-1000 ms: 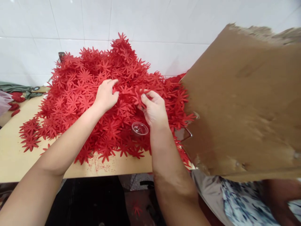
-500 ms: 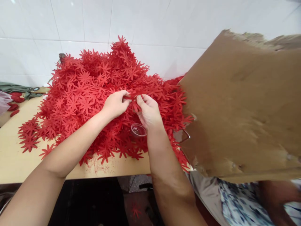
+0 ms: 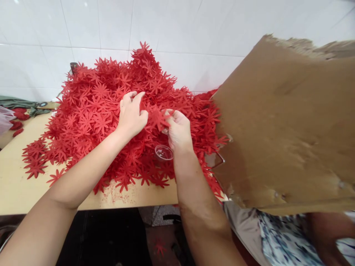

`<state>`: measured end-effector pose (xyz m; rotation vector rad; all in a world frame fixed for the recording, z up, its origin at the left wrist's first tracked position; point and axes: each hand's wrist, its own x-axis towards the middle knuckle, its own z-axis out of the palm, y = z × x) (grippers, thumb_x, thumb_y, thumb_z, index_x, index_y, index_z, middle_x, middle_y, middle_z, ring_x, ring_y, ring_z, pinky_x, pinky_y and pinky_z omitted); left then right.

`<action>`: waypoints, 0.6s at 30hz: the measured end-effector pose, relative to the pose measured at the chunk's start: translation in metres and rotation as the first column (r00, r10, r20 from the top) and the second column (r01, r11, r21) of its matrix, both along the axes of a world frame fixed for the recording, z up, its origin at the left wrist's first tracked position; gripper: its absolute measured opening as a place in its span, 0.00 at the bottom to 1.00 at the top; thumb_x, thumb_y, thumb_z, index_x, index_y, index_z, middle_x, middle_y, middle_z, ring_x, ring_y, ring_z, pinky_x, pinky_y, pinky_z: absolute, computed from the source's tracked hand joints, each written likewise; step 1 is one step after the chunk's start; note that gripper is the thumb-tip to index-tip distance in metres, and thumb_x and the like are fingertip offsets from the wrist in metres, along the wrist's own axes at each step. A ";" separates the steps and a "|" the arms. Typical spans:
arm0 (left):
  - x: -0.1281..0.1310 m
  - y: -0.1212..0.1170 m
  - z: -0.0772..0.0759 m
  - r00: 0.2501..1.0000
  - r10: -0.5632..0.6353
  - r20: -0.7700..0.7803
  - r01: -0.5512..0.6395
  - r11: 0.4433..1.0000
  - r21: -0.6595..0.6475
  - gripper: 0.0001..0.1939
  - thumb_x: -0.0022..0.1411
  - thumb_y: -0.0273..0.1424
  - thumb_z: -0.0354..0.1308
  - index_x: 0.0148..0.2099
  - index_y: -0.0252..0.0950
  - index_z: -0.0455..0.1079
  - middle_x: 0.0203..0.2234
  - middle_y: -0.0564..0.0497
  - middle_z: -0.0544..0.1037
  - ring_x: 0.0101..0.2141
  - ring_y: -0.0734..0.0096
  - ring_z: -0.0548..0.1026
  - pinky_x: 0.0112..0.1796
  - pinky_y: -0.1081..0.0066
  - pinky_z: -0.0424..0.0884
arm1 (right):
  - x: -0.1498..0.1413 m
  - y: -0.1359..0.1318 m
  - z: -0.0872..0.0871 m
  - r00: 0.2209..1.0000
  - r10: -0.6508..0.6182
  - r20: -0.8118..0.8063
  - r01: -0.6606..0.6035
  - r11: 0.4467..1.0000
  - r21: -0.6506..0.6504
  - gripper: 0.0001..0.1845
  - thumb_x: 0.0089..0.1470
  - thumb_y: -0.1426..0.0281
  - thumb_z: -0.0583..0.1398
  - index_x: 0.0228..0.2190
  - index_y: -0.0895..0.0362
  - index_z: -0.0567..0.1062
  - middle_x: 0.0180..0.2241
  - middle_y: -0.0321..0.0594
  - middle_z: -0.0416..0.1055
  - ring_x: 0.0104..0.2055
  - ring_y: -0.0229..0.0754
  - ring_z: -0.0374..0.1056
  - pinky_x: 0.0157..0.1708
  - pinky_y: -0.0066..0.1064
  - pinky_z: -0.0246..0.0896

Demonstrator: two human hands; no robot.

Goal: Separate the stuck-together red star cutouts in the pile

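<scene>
A big heap of red flower-shaped cutouts (image 3: 100, 92), each with several narrow petals, covers the middle of the table. Over its centre my right hand (image 3: 179, 127) pinches a red flower cutout (image 3: 157, 119) by its edge. My left hand (image 3: 131, 112) is just to the left of that cutout, fingers spread and apart, with nothing visible in it. Below my right hand a small clear plastic cup (image 3: 163, 152) rests among the cutouts; what it holds is hard to make out.
A large brown cardboard sheet (image 3: 288, 125) stands to the right, a person's patterned clothing (image 3: 285, 236) below it. White tiles (image 3: 194, 26) rise behind the table (image 3: 16, 184). Loose cutouts (image 3: 34, 157) lie at the left, and one cutout (image 3: 160, 246) is on the floor.
My left hand has let go and moved up and left, its fingers opening. My right hand keeps the red cutout, which now shows more fully between the hands.
</scene>
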<state>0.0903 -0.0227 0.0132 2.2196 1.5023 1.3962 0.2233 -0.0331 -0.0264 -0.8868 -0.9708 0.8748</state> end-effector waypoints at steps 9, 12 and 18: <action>0.002 0.002 -0.010 0.952 -0.300 -0.065 0.292 0.950 -0.107 0.12 0.56 0.28 0.53 0.42 0.33 0.73 0.37 0.47 0.78 0.38 0.68 0.74 0.44 0.66 0.67 | 0.000 -0.002 0.000 0.970 0.239 -0.034 -0.239 0.971 0.002 0.34 0.22 0.62 0.72 0.36 0.53 0.68 0.22 0.27 0.66 0.20 0.29 0.61 0.19 0.23 0.58; 0.001 0.006 -0.011 0.959 -0.282 0.010 0.281 0.956 -0.084 0.10 0.56 0.26 0.52 0.37 0.32 0.73 0.32 0.48 0.79 0.33 0.70 0.73 0.40 0.68 0.67 | 0.001 -0.001 -0.001 0.990 0.139 0.009 -0.138 0.990 -0.013 0.30 0.25 0.58 0.70 0.31 0.55 0.67 0.17 0.25 0.62 0.14 0.27 0.56 0.13 0.21 0.50; 0.000 0.007 -0.008 0.969 -0.237 0.068 0.241 0.970 -0.043 0.09 0.56 0.25 0.51 0.37 0.34 0.71 0.32 0.50 0.78 0.33 0.72 0.73 0.41 0.69 0.67 | 0.003 0.006 -0.005 1.000 0.007 0.011 -0.007 1.000 0.004 0.26 0.28 0.55 0.69 0.26 0.56 0.66 0.16 0.24 0.59 0.13 0.24 0.49 0.10 0.20 0.44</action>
